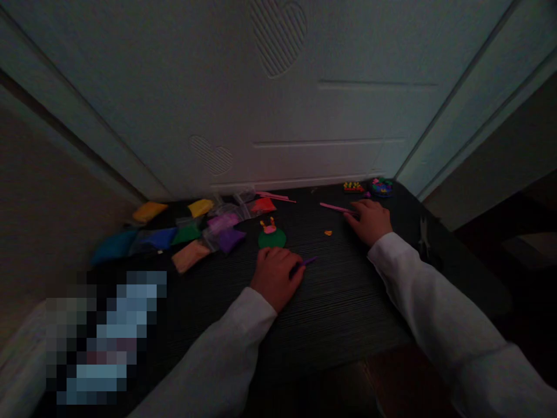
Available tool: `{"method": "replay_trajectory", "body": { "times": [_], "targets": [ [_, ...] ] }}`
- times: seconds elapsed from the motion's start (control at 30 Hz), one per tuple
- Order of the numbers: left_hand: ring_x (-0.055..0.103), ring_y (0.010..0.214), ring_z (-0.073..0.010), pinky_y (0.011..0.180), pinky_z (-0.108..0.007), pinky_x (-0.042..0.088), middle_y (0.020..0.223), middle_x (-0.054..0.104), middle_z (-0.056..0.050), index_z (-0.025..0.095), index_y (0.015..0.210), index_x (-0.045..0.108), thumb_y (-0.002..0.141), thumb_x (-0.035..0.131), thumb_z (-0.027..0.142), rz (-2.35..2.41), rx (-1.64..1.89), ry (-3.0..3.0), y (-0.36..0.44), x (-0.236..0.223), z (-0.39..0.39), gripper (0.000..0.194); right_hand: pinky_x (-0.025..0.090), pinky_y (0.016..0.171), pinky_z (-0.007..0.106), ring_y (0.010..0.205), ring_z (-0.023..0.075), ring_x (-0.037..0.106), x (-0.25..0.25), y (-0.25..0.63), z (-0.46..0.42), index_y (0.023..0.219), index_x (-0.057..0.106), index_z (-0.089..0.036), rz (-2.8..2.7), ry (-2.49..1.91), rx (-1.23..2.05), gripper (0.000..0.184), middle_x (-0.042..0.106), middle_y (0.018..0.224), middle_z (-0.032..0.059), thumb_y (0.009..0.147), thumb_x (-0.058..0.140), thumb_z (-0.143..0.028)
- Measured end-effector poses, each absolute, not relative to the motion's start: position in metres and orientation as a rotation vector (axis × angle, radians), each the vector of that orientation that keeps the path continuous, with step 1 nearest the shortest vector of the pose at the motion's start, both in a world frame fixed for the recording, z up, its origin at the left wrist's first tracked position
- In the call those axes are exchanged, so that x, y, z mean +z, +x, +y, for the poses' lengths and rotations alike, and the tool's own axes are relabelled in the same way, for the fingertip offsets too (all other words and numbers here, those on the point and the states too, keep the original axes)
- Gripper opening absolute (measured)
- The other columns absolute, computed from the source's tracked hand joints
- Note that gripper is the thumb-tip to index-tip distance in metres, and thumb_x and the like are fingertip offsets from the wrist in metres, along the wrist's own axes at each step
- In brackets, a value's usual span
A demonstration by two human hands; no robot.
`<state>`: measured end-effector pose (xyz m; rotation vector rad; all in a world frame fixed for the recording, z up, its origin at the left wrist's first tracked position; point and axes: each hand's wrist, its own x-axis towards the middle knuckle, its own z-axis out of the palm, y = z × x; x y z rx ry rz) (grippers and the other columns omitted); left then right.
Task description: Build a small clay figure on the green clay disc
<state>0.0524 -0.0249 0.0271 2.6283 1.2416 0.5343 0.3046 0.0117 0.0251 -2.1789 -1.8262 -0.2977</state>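
My left hand (278,277) rests on the dark table with its fingers curled around a thin purple modelling tool (309,260), whose tip points right. Just beyond that hand lies a green clay disc (272,239). A small pink clay piece (270,229) with two orange upright bits sits at the disc's far edge. Farther right, my right hand (372,222) is low over the table, its fingertips closed at the near end of a flat pink modelling tool (334,207). A small orange clay bit (328,233) lies between the hands.
Several bags of coloured clay, including a peach bag (190,256) and a blue bag (160,238), lie at the left. Pink sticks (274,196) lie at the back. Finished clay pieces (382,187) stand back right, near scissors (424,235). A white panel (304,116) rises behind.
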Motion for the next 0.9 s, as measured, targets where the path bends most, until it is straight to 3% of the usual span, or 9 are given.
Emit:
{"method": "replay_trajectory", "body": {
  "times": [0.2, 0.53, 0.73, 0.9],
  "targets": [
    [0.044, 0.082, -0.017, 0.077, -0.036, 0.027, 0.079, 0.054, -0.001, 0.022, 0.081, 0.054, 0.074, 0.041, 0.032, 1.254, 0.51, 2.644, 0.051, 0.029, -0.025, 0.018, 0.025, 0.079, 0.04, 0.097, 0.0242, 0.039, 0.022, 0.297, 0.012, 0.104, 0.049, -0.022, -1.826, -2.181, -0.315, 0.037, 0.049, 0.107, 0.0068, 0.075, 0.036, -0.042],
    [0.043, 0.082, -0.0166, 0.077, -0.036, 0.027, 0.079, 0.054, -0.001, 0.022, 0.081, 0.054, 0.074, 0.041, 0.03, 1.225, 0.522, 2.654, 0.049, 0.028, -0.024, 0.017, 0.028, 0.078, 0.042, 0.099, 0.0247, 0.039, 0.031, 0.316, 0.004, 0.107, 0.047, -0.021, -1.674, -2.265, -0.345, 0.043, 0.047, 0.11, 0.0076, 0.074, 0.035, -0.045],
    [0.043, 0.082, -0.0169, 0.076, -0.036, 0.027, 0.079, 0.054, -0.001, 0.022, 0.081, 0.054, 0.074, 0.041, 0.03, 1.207, 0.54, 2.658, 0.048, 0.025, -0.023, 0.017, 0.03, 0.072, 0.048, 0.093, 0.0299, 0.044, 0.038, 0.346, -0.034, 0.091, 0.057, -0.019, -1.598, -2.55, -0.077, 0.06, 0.051, 0.104, 0.0091, 0.059, 0.038, -0.066],
    [0.043, 0.082, -0.0164, 0.077, -0.036, 0.027, 0.079, 0.054, -0.001, 0.022, 0.081, 0.053, 0.075, 0.04, 0.03, 1.203, 0.545, 2.662, 0.048, 0.025, -0.024, 0.017, 0.029, 0.073, 0.045, 0.09, 0.0258, 0.047, 0.029, 0.34, -0.044, 0.089, 0.056, -0.021, -1.656, -2.519, 0.029, 0.057, 0.052, 0.097, 0.0074, 0.055, 0.044, -0.065]
  ]
}}
